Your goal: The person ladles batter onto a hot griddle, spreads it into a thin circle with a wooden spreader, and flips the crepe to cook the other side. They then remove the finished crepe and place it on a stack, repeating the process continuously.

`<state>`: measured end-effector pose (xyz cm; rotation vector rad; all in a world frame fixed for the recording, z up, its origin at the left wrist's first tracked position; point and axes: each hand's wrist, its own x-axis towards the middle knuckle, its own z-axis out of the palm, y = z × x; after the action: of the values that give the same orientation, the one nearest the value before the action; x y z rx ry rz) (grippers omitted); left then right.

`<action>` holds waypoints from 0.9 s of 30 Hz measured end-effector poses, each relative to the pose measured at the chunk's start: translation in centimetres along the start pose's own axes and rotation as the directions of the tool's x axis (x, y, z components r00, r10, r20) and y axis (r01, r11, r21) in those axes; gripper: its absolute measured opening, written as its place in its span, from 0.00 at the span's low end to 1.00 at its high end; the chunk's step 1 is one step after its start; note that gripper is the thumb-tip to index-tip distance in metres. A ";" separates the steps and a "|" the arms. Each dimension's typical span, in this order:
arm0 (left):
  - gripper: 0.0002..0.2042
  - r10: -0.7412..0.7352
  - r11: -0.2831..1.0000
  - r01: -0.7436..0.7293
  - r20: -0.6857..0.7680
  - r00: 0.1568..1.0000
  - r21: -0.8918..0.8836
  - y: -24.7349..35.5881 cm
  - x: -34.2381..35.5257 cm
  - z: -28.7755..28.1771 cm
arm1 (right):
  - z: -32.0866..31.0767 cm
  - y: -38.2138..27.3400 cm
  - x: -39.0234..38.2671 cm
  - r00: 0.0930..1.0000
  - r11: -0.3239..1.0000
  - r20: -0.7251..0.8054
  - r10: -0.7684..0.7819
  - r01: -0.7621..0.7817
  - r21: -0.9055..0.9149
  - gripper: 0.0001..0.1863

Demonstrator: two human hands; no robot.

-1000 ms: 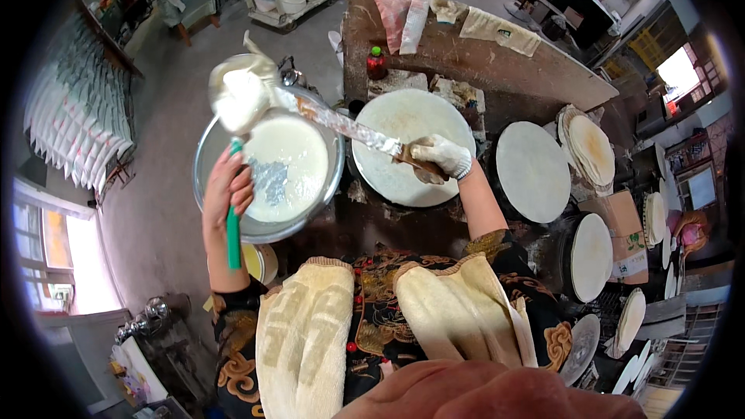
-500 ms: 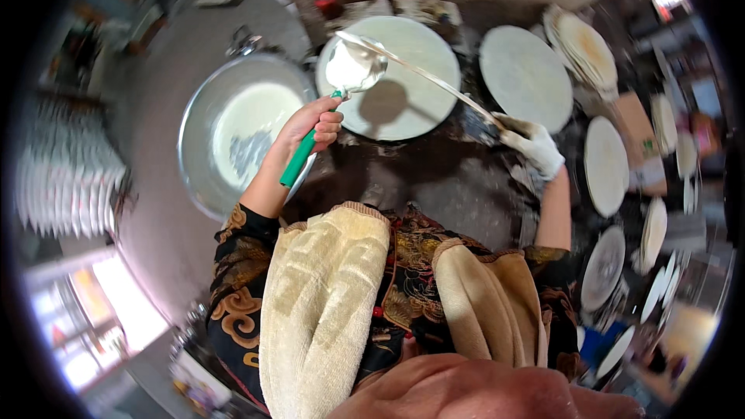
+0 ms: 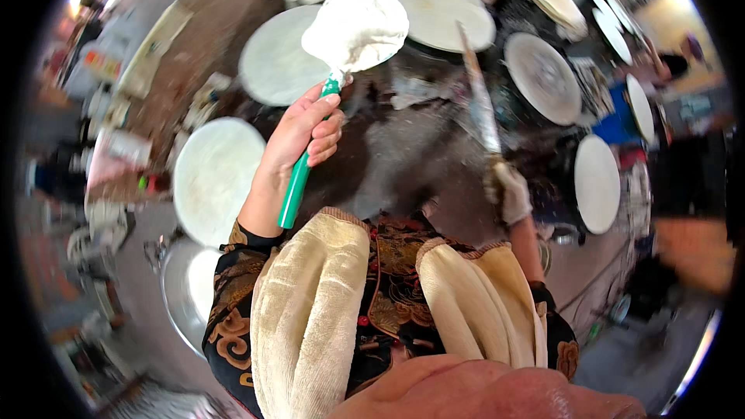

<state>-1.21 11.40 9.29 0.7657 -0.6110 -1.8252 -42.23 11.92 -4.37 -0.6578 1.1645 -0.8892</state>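
far out to the left of the left hand [image 3: 299, 136], low by the elbow, a metal basin [image 3: 190, 287] holds pale batter. just beside that forearm lies a round griddle plate [image 3: 216, 178] already coated white. the left hand is wrapped tight round the green handle of a ladle [image 3: 353, 31], whose bowl is heaped with white batter and held up beyond the hand, over the edge of a second coated plate [image 3: 275, 66] and the dark surface [image 3: 403, 155] between the hands. further right, past the ladle bowl, a third plate [image 3: 442, 14] looks coated too.

the right hand [image 3: 508, 190], in a pale glove, grips a long flat spreading stick [image 3: 479, 101] that points away from it; the picture is blurred here, so how tight the grip is cannot be read finely. to the right of that hand sit more round plates [image 3: 542, 77], one greyer and seemingly bare, another pale one [image 3: 596, 182] close by.

as a judgement: several plates are spread, the ladle's load is not yet poured, and at least the grey plate is left.
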 end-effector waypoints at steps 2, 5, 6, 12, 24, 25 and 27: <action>0.11 -0.163 0.985 0.168 0.093 0.982 -0.050 -3.4 7.3 2.9 | 0.2 0.8 0.4 0.998 0.998 0.063 0.027 -0.030 0.048 0.20; 0.04 -0.427 0.879 0.444 0.127 0.895 -0.174 -9.5 15.8 4.4 | -0.5 5.6 1.0 0.969 0.884 0.245 0.029 -0.139 0.446 0.22; 0.02 -0.501 0.823 0.525 0.157 0.851 -0.215 -11.8 19.0 5.1 | -2.2 6.2 1.8 0.962 0.836 0.272 -0.005 -0.146 0.528 0.21; 0.05 -0.753 0.553 0.802 0.276 0.598 -0.227 -22.0 34.3 11.4 | -11.7 3.1 4.5 0.999 0.775 0.018 0.034 -0.038 0.631 0.19; 0.05 -0.880 0.433 0.855 0.337 0.333 0.284 -35.8 58.7 24.7 | -23.4 -2.8 15.6 0.774 0.796 -0.628 0.075 0.333 0.506 0.17; 0.05 -0.863 0.498 0.784 0.303 0.405 0.371 -37.1 59.7 25.3 | -23.3 -3.5 15.8 0.725 0.812 -0.679 0.116 0.324 0.485 0.17; 0.05 -0.788 0.600 0.596 0.266 0.555 0.534 -39.5 61.8 26.3 | -22.9 -3.8 16.8 0.633 0.841 -0.759 0.156 0.318 0.438 0.16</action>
<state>-62.03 -30.85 -14.87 0.9014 -1.1358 -2.7663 -62.84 -4.28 -15.93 0.2119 1.5401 -1.6057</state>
